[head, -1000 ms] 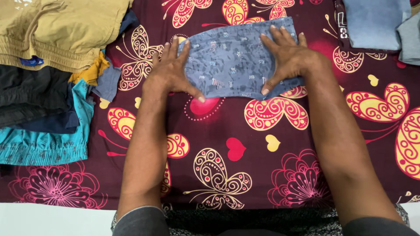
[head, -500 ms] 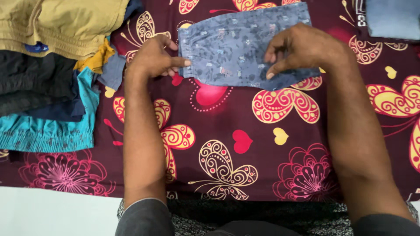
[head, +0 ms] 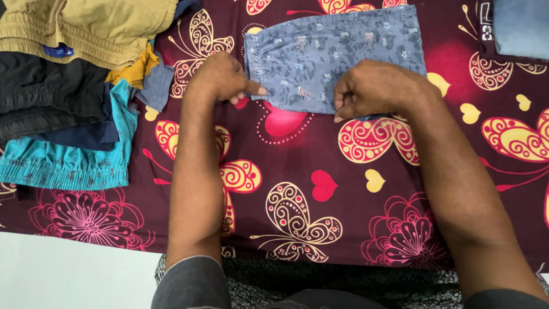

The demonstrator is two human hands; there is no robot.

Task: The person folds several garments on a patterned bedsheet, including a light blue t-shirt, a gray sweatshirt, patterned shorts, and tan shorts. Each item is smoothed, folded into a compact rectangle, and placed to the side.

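Observation:
A folded blue-grey patterned garment [head: 331, 48] lies flat on the maroon butterfly-print bedsheet [head: 297, 189]. My left hand [head: 220, 77] pinches its near left corner by the waistband edge. My right hand [head: 374, 88] is closed on the garment's near edge toward the right, fingers curled under the cloth. Both forearms reach forward from grey sleeves at the bottom of the view.
A heap of clothes sits at the left: a khaki garment [head: 86, 28] on top, dark ones [head: 51, 97] below, a teal one [head: 68, 160] nearest me. A folded light-blue denim piece [head: 520, 26] lies at the top right. A white floor strip [head: 68, 274] shows bottom left.
Both hands went from pressing flat on the garment to gripping its near edge. The right hand slid toward the near edge; the left closed on the corner.

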